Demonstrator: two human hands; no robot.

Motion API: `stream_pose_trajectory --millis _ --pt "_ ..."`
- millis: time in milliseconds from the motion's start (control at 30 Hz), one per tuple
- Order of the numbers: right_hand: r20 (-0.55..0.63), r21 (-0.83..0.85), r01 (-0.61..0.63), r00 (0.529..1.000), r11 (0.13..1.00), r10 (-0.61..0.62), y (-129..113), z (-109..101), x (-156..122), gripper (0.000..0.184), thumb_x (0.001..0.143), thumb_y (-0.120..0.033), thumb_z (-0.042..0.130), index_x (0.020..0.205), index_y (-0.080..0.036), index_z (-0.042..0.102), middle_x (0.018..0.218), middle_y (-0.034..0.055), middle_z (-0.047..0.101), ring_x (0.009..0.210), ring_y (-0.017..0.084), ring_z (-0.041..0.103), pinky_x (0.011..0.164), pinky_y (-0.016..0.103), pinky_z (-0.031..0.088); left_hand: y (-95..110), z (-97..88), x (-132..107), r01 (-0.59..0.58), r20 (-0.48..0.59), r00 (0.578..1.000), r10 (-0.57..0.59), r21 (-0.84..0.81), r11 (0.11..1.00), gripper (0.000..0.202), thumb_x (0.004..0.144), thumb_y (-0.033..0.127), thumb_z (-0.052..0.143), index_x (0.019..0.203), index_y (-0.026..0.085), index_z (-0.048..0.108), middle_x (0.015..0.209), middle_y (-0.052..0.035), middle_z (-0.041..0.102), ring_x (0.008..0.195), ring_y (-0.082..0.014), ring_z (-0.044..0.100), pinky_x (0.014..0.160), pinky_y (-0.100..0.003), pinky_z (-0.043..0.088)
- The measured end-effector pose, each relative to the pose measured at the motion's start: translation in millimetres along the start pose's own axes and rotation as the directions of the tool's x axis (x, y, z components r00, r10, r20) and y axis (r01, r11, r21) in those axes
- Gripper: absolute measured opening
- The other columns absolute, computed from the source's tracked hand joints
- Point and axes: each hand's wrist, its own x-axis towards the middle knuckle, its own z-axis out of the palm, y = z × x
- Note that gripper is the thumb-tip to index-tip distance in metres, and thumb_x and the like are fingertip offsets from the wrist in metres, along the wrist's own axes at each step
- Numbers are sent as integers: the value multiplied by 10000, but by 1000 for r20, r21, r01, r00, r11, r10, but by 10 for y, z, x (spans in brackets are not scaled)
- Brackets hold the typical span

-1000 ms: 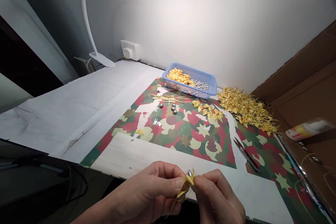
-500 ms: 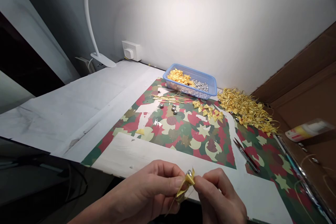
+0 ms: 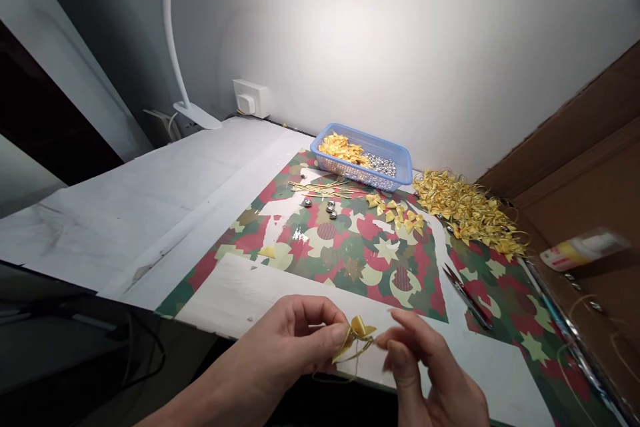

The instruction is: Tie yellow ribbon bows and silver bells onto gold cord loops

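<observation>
My left hand [image 3: 303,340] pinches a yellow ribbon bow [image 3: 361,327] between thumb and index finger, near the table's front edge. Thin gold cord [image 3: 356,353] loops out from the bow and hangs below it. The small silver bell on this piece does not show from this side. Just right of the bow is my right hand [image 3: 425,363], its index finger and thumb apart. A fingertip lies at the loop of cord; whether it touches is hard to tell.
Behind the hands stand a blue basket [image 3: 407,163] of yellow bows and silver bells, loose gold cords [image 3: 325,188], several bells [image 3: 331,208] and loose bows [image 3: 400,215]. At right are a heap of corded bows [image 3: 470,210], thread snips [image 3: 467,297] and a bottle [image 3: 575,252]. A lamp [image 3: 173,47] stands at left.
The bow has turned in my left hand, so its bell no longer shows and the cord loops face right. My right hand has let go of the bow and spread its fingers.
</observation>
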Motion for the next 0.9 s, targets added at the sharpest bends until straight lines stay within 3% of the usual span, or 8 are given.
stream_pose_trajectory --millis 133,233,400,467,533,667,800,900 --pt "217 139 16 975 990 -46 -49 -39 196 241 980 -463 570 968 -278 723 847 3 710 699 140 639 613 223 475 32 7 -13 -98 51 995 87 290 952 305 864 450 714 782 160 666 673 38 525 673 -147 431 623 -265 336" --pt "341 138 -143 936 980 88 -122 -2 205 287 974 -423 562 793 -233 678 636 -29 607 553 110 527 544 229 389 35 12 -38 -213 49 976 211 395 894 259 898 408 653 780 178 655 741 17 551 731 -174 480 667 -287 383" --pt "395 181 -416 860 891 322 -153 80 102 323 969 -463 549 791 -211 643 541 -47 508 473 99 430 459 222 330 37 18 -100 -338 48 931 362 487 805 231 907 306 611 721 184 671 853 -32 587 826 -216 569 722 -313 451" --pt "345 174 -325 904 930 252 -132 74 106 219 980 -395 550 909 -228 673 628 -24 591 529 116 509 480 218 369 36 21 -114 -334 39 929 367 514 790 236 903 291 591 708 184 670 844 -33 579 790 -208 563 690 -310 451" --pt "263 140 -67 964 988 28 -114 46 147 132 972 -292 568 1018 -274 690 802 8 660 678 141 601 560 222 430 35 26 -118 -330 31 927 374 540 774 227 899 280 580 714 183 667 850 -35 586 778 -203 567 693 -313 455" --pt "242 19 347 908 938 -341 -113 0 250 148 929 -146 593 953 -273 663 833 21 601 700 151 557 610 252 430 39 48 -110 -340 40 921 389 573 746 228 906 273 553 721 184 651 845 -31 578 783 -204 582 686 -308 458" --pt "309 -59 495 835 867 -455 -166 19 278 184 913 -53 505 874 -216 581 785 37 579 681 166 508 604 293 397 28 55 -80 -344 59 918 393 611 713 227 895 237 524 693 189 616 817 -20 559 759 -192 567 639 -289 435" --pt "265 59 464 846 884 -462 -246 10 304 200 913 -26 501 906 -212 570 826 33 589 727 155 531 651 293 443 10 50 -52 -323 80 932 354 630 706 198 864 203 526 677 193 591 806 -15 567 753 -192 558 637 -294 425"
